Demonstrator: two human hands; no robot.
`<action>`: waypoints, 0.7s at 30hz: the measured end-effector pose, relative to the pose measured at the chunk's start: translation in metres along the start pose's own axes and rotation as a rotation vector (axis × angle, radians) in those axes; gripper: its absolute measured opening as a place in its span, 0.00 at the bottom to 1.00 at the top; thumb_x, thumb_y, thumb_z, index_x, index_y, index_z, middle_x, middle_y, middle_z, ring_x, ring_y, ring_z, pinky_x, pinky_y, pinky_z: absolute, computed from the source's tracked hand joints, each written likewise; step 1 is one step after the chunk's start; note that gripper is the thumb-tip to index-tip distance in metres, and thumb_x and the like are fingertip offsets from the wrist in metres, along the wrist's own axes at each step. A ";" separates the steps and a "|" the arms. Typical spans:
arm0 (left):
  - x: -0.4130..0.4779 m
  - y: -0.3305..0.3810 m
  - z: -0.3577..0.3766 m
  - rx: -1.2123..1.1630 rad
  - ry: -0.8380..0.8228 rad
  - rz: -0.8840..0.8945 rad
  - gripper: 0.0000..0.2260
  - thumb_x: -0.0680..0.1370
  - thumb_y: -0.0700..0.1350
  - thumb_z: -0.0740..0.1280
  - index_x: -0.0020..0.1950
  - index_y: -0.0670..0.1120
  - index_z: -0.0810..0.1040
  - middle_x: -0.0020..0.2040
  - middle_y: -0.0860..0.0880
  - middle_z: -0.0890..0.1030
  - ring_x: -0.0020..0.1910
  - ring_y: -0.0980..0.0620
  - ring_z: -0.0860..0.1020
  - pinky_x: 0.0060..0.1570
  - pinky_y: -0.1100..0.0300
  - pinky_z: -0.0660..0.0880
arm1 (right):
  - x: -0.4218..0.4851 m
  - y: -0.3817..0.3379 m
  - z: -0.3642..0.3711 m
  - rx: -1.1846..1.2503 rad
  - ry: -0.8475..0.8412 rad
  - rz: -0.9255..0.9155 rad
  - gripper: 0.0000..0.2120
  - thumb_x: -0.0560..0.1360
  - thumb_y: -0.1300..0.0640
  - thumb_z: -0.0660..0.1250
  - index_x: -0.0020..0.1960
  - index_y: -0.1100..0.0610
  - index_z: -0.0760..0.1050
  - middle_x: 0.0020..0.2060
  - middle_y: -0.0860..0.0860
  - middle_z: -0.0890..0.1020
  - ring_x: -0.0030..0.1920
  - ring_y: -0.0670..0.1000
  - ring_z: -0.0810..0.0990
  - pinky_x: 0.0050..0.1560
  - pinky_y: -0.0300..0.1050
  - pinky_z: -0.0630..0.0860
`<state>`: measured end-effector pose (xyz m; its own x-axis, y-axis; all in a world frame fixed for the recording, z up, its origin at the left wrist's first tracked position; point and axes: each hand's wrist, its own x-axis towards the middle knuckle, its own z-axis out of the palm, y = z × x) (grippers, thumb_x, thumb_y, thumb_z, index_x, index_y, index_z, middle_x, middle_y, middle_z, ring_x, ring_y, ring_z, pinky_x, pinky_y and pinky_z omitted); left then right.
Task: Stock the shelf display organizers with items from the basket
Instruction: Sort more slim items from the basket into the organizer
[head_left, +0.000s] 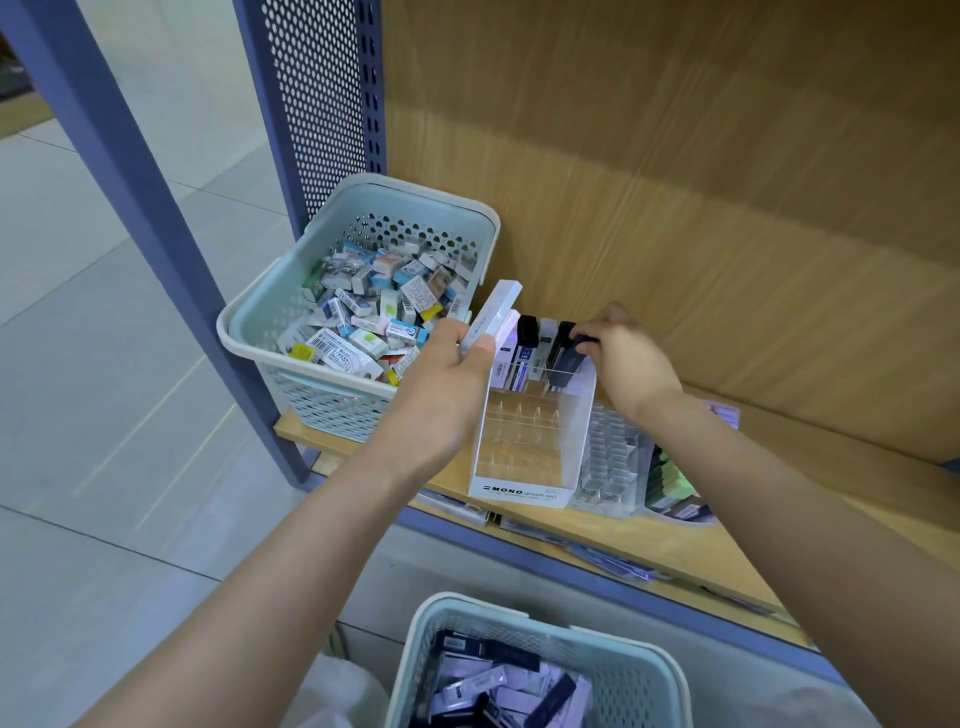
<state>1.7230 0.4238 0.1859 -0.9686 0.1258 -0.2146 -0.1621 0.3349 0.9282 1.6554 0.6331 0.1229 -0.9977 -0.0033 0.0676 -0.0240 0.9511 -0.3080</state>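
A clear MONO display organizer (524, 491) stands on the wooden shelf (649, 540), with several slim lead cases (525, 349) upright in its back row. My left hand (447, 379) grips a couple of pale slim cases (493, 314) just left of that row. My right hand (621, 353) pinches a dark case (569, 351) at the row's right end, inside the organizer. A pale blue basket (639, 670) of more slim cases sits below, near me.
A second pale blue basket (249, 322) full of small boxed erasers stands on the shelf's left end. Right of the MONO organizer is another clear organizer (610, 462), then green items (670, 483). A blue perforated upright (317, 104) borders the shelf.
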 end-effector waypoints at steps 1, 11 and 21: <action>0.001 -0.001 0.000 0.002 -0.004 0.007 0.06 0.83 0.49 0.53 0.51 0.47 0.66 0.39 0.50 0.69 0.33 0.54 0.66 0.35 0.60 0.64 | 0.000 -0.001 0.001 -0.027 -0.002 -0.008 0.15 0.78 0.68 0.59 0.63 0.60 0.75 0.57 0.56 0.72 0.51 0.50 0.76 0.40 0.33 0.63; 0.006 -0.005 0.002 0.013 -0.021 0.006 0.05 0.82 0.47 0.55 0.55 0.49 0.66 0.42 0.50 0.71 0.34 0.55 0.67 0.33 0.62 0.65 | -0.009 -0.003 0.013 -0.189 0.135 -0.068 0.10 0.79 0.62 0.61 0.57 0.61 0.78 0.54 0.56 0.76 0.51 0.58 0.77 0.42 0.51 0.76; 0.002 -0.011 0.007 0.092 -0.096 0.071 0.01 0.81 0.43 0.60 0.52 0.48 0.71 0.36 0.51 0.71 0.33 0.55 0.68 0.34 0.61 0.65 | -0.064 -0.064 -0.029 0.897 0.016 0.077 0.13 0.82 0.54 0.53 0.58 0.56 0.73 0.46 0.50 0.81 0.41 0.45 0.82 0.45 0.41 0.80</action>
<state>1.7236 0.4268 0.1734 -0.9537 0.2398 -0.1815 -0.0715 0.4056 0.9113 1.7228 0.5815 0.1657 -0.9978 0.0605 0.0273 -0.0044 0.3501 -0.9367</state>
